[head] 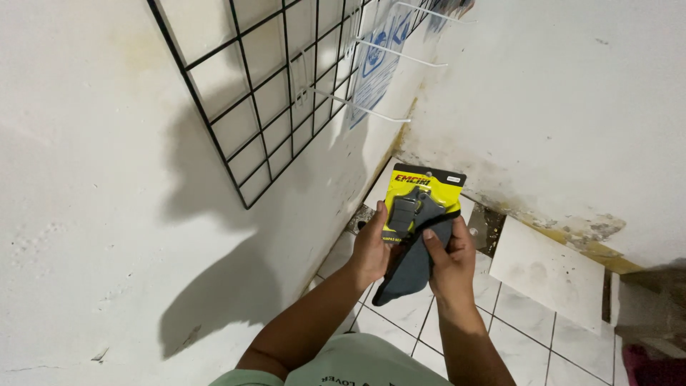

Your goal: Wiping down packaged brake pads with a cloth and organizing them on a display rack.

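Fingers of both hands, left hand (371, 250) and right hand (451, 263), grip one yellow blister pack (418, 204) and one dark cloth (411, 275).

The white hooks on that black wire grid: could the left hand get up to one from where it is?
Probably yes. The nearest white hook juts from the wire grid with open air between, but the left hand holds the yellow blister pack.

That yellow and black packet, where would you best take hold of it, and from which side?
Probably by the lower side edges of the yellow and black packet, coming from below, much as the left hand and right hand do. The card is flat and upright, its raised blister sits mid-face, and a dark cloth lies behind it.
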